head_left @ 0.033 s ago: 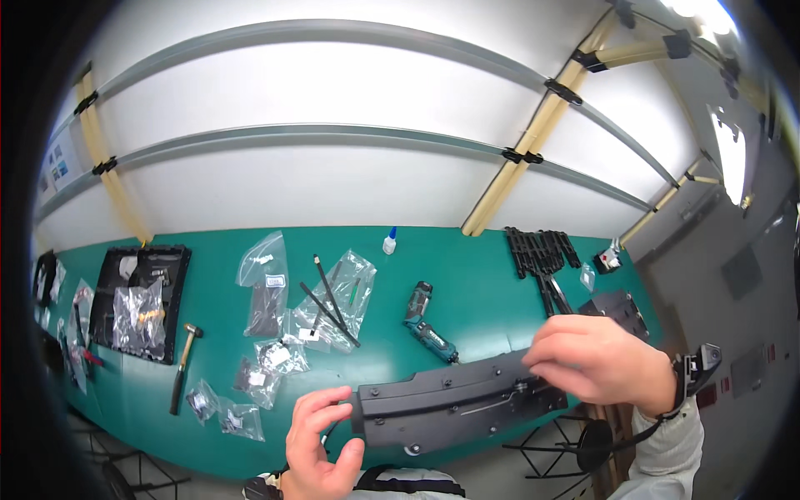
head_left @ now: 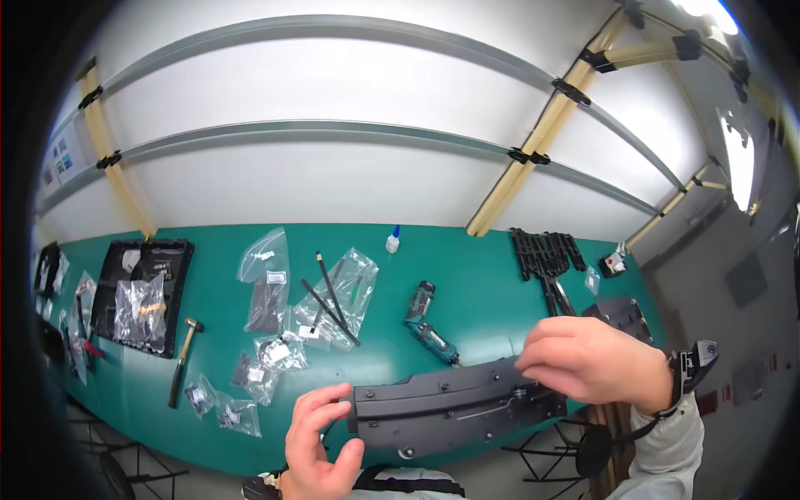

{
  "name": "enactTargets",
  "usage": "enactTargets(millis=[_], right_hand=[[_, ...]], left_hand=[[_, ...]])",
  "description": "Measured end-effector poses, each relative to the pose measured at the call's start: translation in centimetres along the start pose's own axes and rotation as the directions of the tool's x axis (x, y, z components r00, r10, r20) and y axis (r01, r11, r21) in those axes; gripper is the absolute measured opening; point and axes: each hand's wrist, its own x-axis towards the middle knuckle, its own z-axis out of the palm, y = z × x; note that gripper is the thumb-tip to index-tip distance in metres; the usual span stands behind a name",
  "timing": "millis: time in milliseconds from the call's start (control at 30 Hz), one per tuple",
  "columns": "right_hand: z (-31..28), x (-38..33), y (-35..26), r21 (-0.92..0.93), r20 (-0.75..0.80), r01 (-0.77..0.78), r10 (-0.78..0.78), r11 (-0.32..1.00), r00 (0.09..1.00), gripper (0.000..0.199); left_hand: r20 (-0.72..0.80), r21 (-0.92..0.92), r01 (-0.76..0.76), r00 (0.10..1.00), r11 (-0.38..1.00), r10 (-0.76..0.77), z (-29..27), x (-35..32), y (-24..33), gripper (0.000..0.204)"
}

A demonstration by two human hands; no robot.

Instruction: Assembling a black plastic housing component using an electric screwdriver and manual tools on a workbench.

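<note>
A long black housing [head_left: 433, 431] with several small screws and a thin metal rod along its face lies across the table's near edge, in front of me. At its left end my left hand [head_left: 321, 442] has its fingertips against the end edge, thumb spread away and fingers apart. Over the housing's right part my right hand [head_left: 587, 358] is closed in a pinch, just above the small metal fitting [head_left: 520, 392] at the rod's end. What the pinch holds, if anything, is hidden. Behind the housing lies a teal and black cordless screwdriver [head_left: 430, 329].
Left on the green table [head_left: 225, 325] are a hammer [head_left: 184, 362], a black tray [head_left: 108, 312] and several clear bags [head_left: 268, 287]. Black strips [head_left: 327, 287] and a blue-capped bottle [head_left: 393, 242] lie farther back. Black slatted parts [head_left: 546, 258] and a black box [head_left: 621, 317] stand right.
My right hand has shifted very slightly left over the housing. The view has tilted a little. Otherwise things lie as before.
</note>
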Motion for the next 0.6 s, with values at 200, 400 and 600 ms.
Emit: enactTargets(millis=[200,400,600], right_hand=[[0.2,3.3,6.2,0.289,0.283,0.17,-0.253,0.942,0.925,0.014],[2.8,4.5,9.9,0.533,0.355,0.18,-0.411,0.827,0.84,0.014],[3.9,5.2,10.6,0.601,0.309,0.303,-0.565,0.739,0.765,0.018]], left_hand=[[-0.181,-0.007,0.114,0.977,0.993,-0.114,4.5,-0.1,0.8,0.053],[-0.317,-0.047,0.152,0.935,0.987,-0.159,6.7,-0.2,0.3,0.052],[-0.38,-0.061,0.159,0.909,0.985,-0.171,7.4,-0.7,0.3,0.05]])
